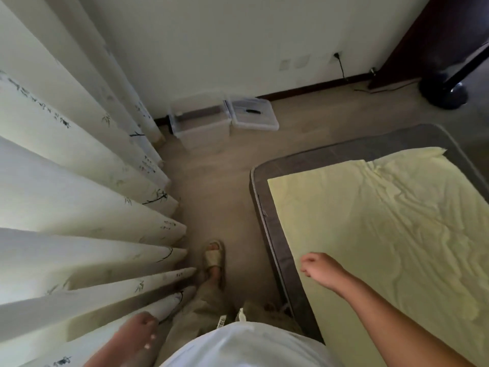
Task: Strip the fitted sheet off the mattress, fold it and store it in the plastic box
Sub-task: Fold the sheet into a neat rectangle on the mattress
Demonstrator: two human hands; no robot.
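Head view: right hand (320, 270) loose, empty over yellow sheet (383, 221); left hand (137, 335) loose beside curtain (79, 194).

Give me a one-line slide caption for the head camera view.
Right hand hovers over the yellow sheet on the grey mattress; open plastic box stands by the wall.

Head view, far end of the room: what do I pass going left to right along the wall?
Curtain → clear plastic box → white lid beside it → wall plug with a black cable → dark fan base.
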